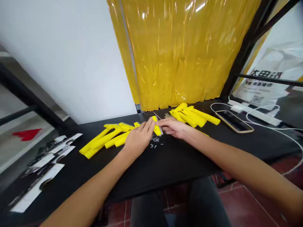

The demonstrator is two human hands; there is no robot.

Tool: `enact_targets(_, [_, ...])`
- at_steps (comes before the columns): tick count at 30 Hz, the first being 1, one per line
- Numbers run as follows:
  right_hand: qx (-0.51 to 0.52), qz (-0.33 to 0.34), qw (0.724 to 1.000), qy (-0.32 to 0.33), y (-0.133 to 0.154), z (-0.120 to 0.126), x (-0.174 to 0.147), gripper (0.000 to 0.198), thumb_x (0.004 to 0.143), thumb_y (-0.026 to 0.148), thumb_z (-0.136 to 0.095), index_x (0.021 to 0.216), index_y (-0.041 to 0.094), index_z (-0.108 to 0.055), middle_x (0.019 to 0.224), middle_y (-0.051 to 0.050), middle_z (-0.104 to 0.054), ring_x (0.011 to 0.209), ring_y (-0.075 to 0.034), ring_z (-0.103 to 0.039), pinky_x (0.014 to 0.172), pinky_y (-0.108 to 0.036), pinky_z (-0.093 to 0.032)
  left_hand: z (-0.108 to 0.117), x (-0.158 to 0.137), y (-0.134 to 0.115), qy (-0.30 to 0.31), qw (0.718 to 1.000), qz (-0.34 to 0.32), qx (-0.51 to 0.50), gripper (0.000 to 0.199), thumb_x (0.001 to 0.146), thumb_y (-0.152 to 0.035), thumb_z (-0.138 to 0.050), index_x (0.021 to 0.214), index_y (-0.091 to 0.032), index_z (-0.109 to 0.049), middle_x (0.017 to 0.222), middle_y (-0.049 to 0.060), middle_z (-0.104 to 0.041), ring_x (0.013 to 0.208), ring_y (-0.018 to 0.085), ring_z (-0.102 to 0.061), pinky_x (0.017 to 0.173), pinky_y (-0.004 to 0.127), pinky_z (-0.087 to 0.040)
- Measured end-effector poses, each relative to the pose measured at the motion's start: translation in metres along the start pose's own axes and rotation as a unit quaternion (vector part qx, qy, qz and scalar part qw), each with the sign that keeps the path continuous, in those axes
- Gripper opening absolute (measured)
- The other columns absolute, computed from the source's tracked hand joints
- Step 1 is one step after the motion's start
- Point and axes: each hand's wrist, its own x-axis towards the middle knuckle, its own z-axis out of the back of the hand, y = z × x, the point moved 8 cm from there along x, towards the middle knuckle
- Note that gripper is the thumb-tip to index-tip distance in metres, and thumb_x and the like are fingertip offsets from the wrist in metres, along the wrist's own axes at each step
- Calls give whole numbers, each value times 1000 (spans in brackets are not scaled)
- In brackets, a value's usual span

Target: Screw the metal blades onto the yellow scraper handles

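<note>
A yellow piece (156, 130) with a greyish, blade-like edge lies in front of me, resembling the head of a scraper. The fingers of my left hand (141, 134) are closed together on its left side and press it against the table. From the right, my right hand (174, 126) pinches a thin rod (157, 115) over the yellow piece; the rod's kind is too small to tell. Small pale bits, perhaps screws (155, 139), are scattered just below. Several yellow-handled tools (104, 139) lie beside my left hand, with more yellow-handled tools (191, 116) behind my right wrist.
White-and-black packaging cards (50, 164) lie at the table's left. On the right are a phone (234, 120), a power strip (255, 113) and a looping white cable (287, 132). A yellow strip curtain (182, 53) hangs behind the black table (165, 167).
</note>
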Motion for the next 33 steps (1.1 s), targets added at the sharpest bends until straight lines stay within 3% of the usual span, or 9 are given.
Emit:
enact_targets(7, [31, -19, 999, 34, -4, -13, -5, 28, 74, 29, -84, 72, 15, -59, 51, 10, -38, 41, -1, -18, 32, -16, -11, 8, -2, 6, -22, 1000, 8, -13, 33, 95, -8, -50, 125, -7, -64, 124, 17, -71, 86, 26, -74, 64, 36, -59])
enact_targets(12, [25, -15, 998, 48, -1, -14, -6, 32, 79, 39, -80, 73, 16, -59, 57, 7, -47, 40, -1, -19, 32, -16, -11, 9, -3, 9, -66, 997, -3, -34, 32, 94, -7, -50, 122, -5, -65, 118, 18, -73, 85, 26, -74, 66, 37, -59])
enact_targets(17, [-11, 31, 997, 73, 11, -21, -11, 34, 73, 36, -85, 73, 17, -58, 53, 11, -36, 42, -2, -14, 35, -19, -8, 20, -9, 15, -149, 988, -32, -23, 34, 95, -8, -52, 126, -9, -65, 127, 15, -70, 89, 24, -73, 73, 38, -57])
enact_targets(21, [-44, 92, 993, 57, 21, -23, -15, 36, 72, 37, -85, 68, 18, -54, 51, 11, -32, 42, -3, -15, 38, -22, -7, 25, -11, 22, -170, 984, -34, -47, 39, 95, -9, -52, 131, -18, -62, 132, 13, -68, 98, 24, -71, 70, 36, -54])
enact_targets(25, [-84, 148, 985, 17, 27, -16, -12, 34, 70, 40, -84, 70, 18, -58, 54, 10, -39, 43, -4, -20, 41, -24, -9, 26, -6, 26, -142, 987, -6, -81, 39, 94, -11, -54, 132, -19, -61, 132, 13, -67, 105, 26, -68, 76, 37, -55])
enact_targets(28, [-124, 170, 977, -16, 30, -6, -9, 32, 69, 40, -84, 73, 17, -63, 56, 8, -45, 46, -4, -25, 44, -23, -16, 24, -1, 32, -87, 979, 27, -184, 49, 91, -19, -58, 140, -18, -52, 136, 14, -62, 114, 27, -65, 82, 36, -55])
enact_targets(31, [-157, 177, 971, -13, 32, -5, -10, 30, 69, 40, -84, 76, 16, -67, 61, 6, -53, 52, -6, -36, 50, -24, -28, 18, 0, 46, -21, 942, 113, -315, 70, 87, -32, -65, 150, -18, -38, 135, 14, -62, 106, 25, -67, 81, 34, -55])
enact_targets(33, [-171, 184, 968, 17, 32, -12, -12, 30, 69, 41, -83, 77, 16, -69, 68, 3, -61, 60, -9, -47, 59, -25, -37, 11, -1, 52, 36, 901, 167, -398, 65, 87, -43, -66, 144, -19, -45, 123, 12, -69, 93, 22, -69, 75, 33, -55])
